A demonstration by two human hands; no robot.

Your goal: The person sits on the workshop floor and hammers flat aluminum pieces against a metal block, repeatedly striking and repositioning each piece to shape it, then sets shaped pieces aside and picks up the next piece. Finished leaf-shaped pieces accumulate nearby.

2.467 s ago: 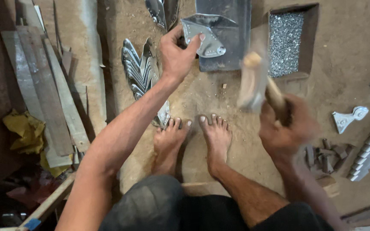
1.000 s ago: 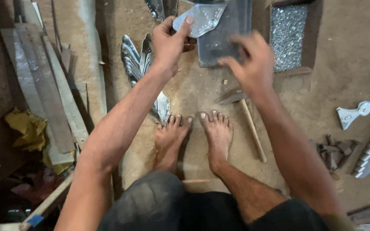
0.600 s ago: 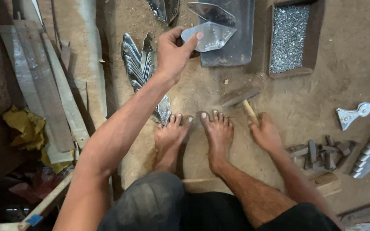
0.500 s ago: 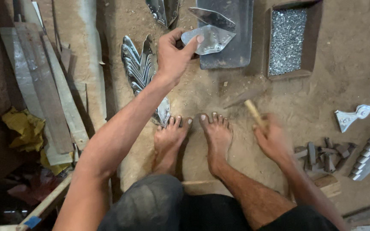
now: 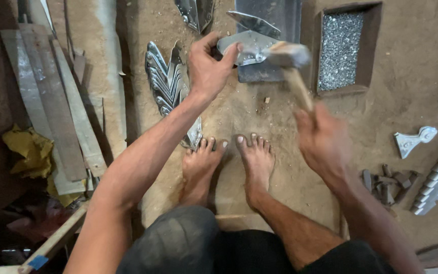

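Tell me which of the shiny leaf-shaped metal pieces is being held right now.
The one pinched in the left hand on the dark block, under the hammer. The other leaf pieces lie stacked untouched on the ground.

Single head-worn view, steeply downward and close over the dirt floor (image 5: 422, 61), arms and feet below.

Lighting: dim, warm, soft shadows; left edge murky. Glare on metal pieces (image 5: 171, 83). Motion blur: right hand (image 5: 323, 144), hammer (image 5: 290, 63). Wide-angle bowing at edges.
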